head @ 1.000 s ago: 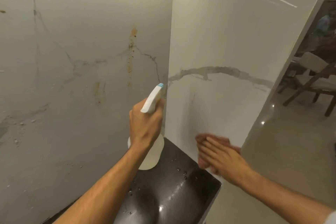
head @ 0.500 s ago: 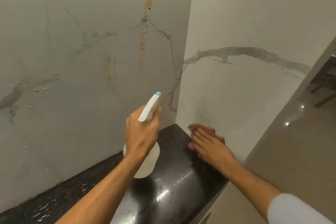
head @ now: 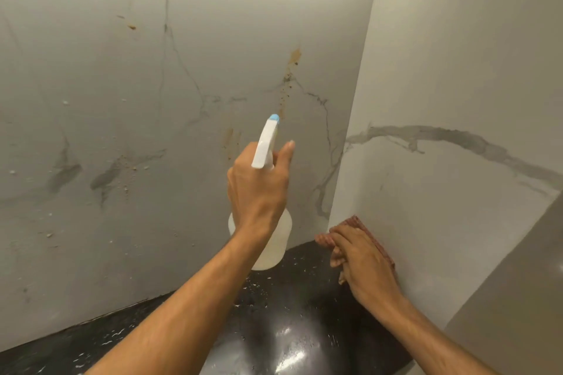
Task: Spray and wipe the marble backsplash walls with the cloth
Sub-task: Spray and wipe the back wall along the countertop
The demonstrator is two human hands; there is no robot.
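My left hand (head: 259,186) grips the neck of a white spray bottle (head: 274,237), whose blue-tipped nozzle points at the left marble wall (head: 137,131). That wall carries brown stains and small droplets. My right hand (head: 362,262) lies flat, fingers straight, and presses a reddish cloth (head: 359,222) against the bottom of the right marble wall (head: 441,192), close to the corner. Most of the cloth is hidden under the hand.
A glossy black countertop (head: 289,338) with scattered water drops runs along the foot of both walls. The right wall ends at an outer edge at the far right, with a beige surface (head: 518,298) beyond it.
The view has swung left and now shows more of the left wall. My right hand has slid the cloth down the right wall and toward the corner. The left hand keeps the bottle raised.
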